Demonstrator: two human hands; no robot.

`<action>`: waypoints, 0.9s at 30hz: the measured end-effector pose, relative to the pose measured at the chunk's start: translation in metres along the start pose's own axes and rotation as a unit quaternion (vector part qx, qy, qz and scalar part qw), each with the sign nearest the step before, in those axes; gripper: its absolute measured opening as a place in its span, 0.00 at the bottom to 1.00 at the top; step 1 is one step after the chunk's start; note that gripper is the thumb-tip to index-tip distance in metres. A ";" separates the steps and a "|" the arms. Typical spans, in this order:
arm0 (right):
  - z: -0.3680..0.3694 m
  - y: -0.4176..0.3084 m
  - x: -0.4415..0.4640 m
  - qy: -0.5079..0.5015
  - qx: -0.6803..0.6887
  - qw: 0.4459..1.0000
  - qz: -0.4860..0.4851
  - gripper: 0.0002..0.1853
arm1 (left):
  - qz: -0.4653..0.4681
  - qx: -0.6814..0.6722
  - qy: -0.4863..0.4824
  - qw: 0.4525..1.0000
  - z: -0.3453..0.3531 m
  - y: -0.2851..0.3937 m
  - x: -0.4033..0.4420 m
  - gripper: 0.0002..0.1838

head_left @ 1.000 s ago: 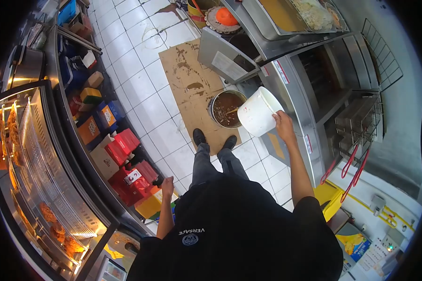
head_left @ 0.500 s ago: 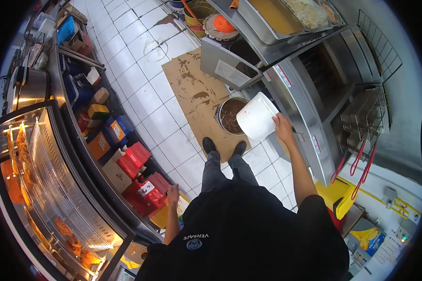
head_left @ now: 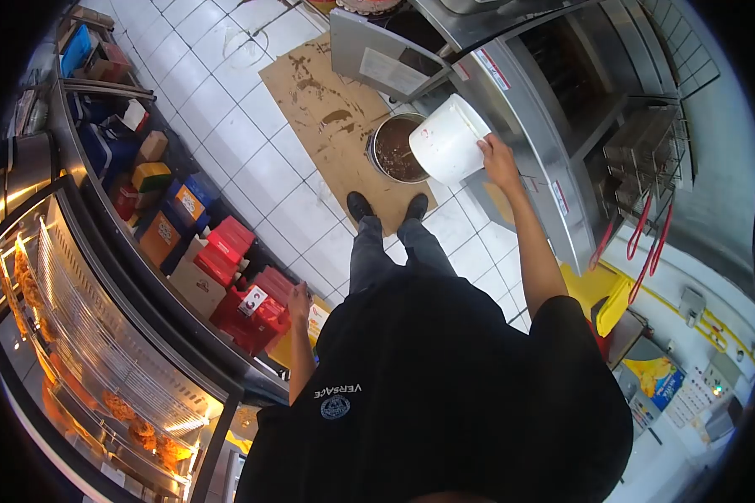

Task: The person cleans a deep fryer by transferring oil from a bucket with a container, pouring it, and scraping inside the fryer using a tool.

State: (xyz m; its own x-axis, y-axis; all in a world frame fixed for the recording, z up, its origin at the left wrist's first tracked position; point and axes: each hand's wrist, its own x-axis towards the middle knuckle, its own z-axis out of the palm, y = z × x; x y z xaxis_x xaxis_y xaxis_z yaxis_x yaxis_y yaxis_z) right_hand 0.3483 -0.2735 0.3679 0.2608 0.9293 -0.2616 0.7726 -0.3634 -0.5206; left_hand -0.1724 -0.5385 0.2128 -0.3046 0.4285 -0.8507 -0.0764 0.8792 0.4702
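Observation:
My right hand (head_left: 498, 157) grips the rim of a white bucket (head_left: 447, 141), which is tilted on its side over the right edge of a round metal pot (head_left: 398, 149). Brown liquid with bits floating in it fills part of the pot, which stands on a flattened cardboard sheet (head_left: 331, 109). The inside of the bucket is hidden. My left hand (head_left: 299, 303) hangs low at my left, near the red boxes (head_left: 256, 306); its fingers look curled, and whether they hold anything is too small to tell.
An open grey cabinet door (head_left: 382, 59) stands just beyond the pot. Fryer baskets with red handles (head_left: 645, 243) hang at the right. A lit glass display (head_left: 101, 335) with fried food is at the left. My shoes (head_left: 359, 205) are at the cardboard's near edge.
The view has shifted, so the pot and floor sit higher in the frame. The bucket stays tilted in my right hand, over the pot's edge.

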 end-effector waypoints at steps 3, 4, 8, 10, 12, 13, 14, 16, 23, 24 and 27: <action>-0.005 0.001 -0.002 0.008 0.016 1.000 0.016 0.12 | -0.003 -0.004 0.015 1.000 0.001 -0.002 -0.003 0.12; -0.006 0.002 -0.003 0.019 0.020 0.999 0.022 0.12 | -0.007 -0.002 0.018 1.000 0.001 0.001 -0.005 0.12; -0.012 0.012 -0.005 0.008 0.016 0.999 0.046 0.12 | -0.012 0.001 0.019 1.000 0.002 0.004 -0.009 0.12; -0.015 0.015 -0.006 0.006 0.017 0.998 0.052 0.12 | -0.008 -0.003 0.016 1.000 0.001 -0.001 -0.006 0.12; -0.019 0.016 -0.010 0.007 0.012 0.999 0.046 0.12 | 0.009 0.012 0.008 1.000 0.001 -0.004 -0.003 0.13; -0.021 0.017 -0.012 0.009 0.007 0.999 0.041 0.12 | 0.007 0.010 0.009 1.000 0.001 -0.006 -0.002 0.13; -0.021 0.021 -0.014 0.007 0.006 0.999 0.039 0.12 | 0.007 0.027 0.011 1.000 0.001 -0.007 -0.001 0.14; -0.021 0.031 -0.017 0.036 -0.007 0.999 -0.005 0.12 | 0.005 0.041 0.014 0.999 0.002 -0.011 0.002 0.15; -0.029 0.054 -0.027 0.044 -0.015 0.999 -0.010 0.12 | -0.004 0.071 -0.009 0.997 -0.001 -0.015 0.000 0.19; -0.029 0.055 -0.028 0.042 -0.007 0.999 -0.011 0.12 | 0.000 0.078 -0.016 0.997 -0.001 -0.015 -0.001 0.19; -0.031 0.056 -0.030 0.028 -0.019 0.999 0.006 0.12 | 0.004 0.059 0.011 0.998 0.004 -0.013 -0.004 0.20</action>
State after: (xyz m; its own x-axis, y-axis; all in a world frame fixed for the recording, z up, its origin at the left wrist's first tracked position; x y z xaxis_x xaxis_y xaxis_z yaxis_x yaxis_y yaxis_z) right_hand 0.4018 -0.3201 0.3718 0.3019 0.9275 -0.2204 0.7901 -0.3728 -0.4865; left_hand -0.1667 -0.5504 0.2091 -0.3265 0.4328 -0.8403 0.0386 0.8944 0.4456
